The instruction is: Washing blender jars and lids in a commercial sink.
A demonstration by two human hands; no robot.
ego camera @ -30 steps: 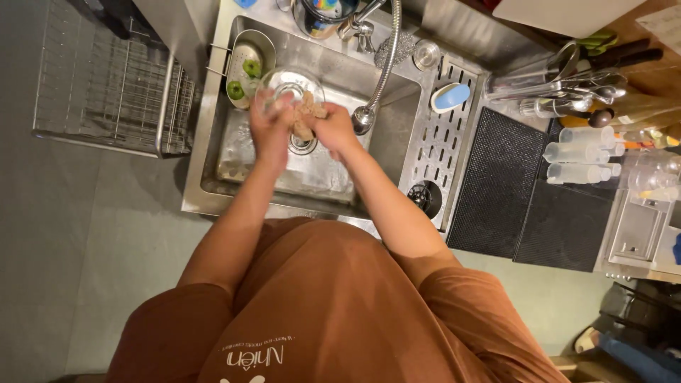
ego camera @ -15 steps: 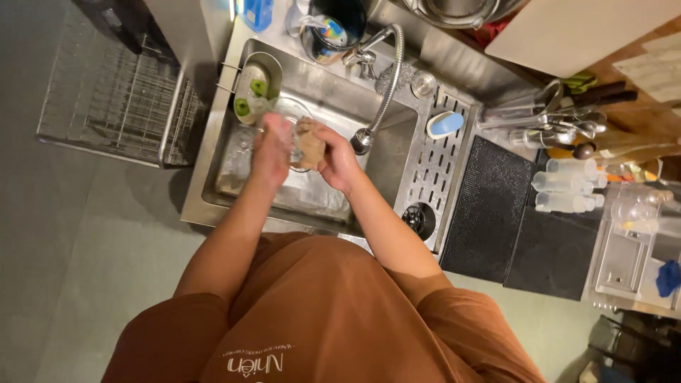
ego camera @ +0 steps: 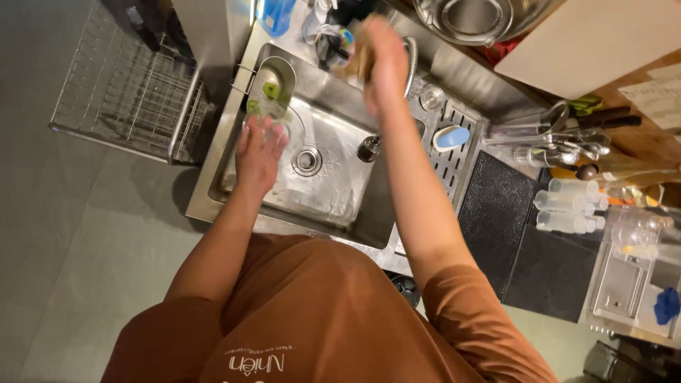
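I stand at a steel sink (ego camera: 213,191) and look straight down. My left hand (ego camera: 257,157) is low over the sink's left side and holds a clear glass (ego camera: 268,122) by its base. Lifted toward the back of the sink beside the curved tap (ego camera: 410,67), my right hand (ego camera: 385,60) is blurred and grips a brownish sponge (ego camera: 358,60). The drain (ego camera: 306,160) lies just right of my left hand. A small metal caddy with green pieces (ego camera: 269,86) hangs in the sink's far left corner.
A wire dish rack (ego camera: 124,89) sits to the left. Right of the sink are a slotted drainer with a blue oval object (ego camera: 452,137), a black mat (ego camera: 496,213), clear bottles (ego camera: 567,206) and metal utensils (ego camera: 567,138). A steel strainer bowl (ego camera: 475,18) stands behind.
Both hands were together on the glass over the sink. Now my right hand has lifted away to the back with the sponge, and my left hand holds the glass alone, further left.
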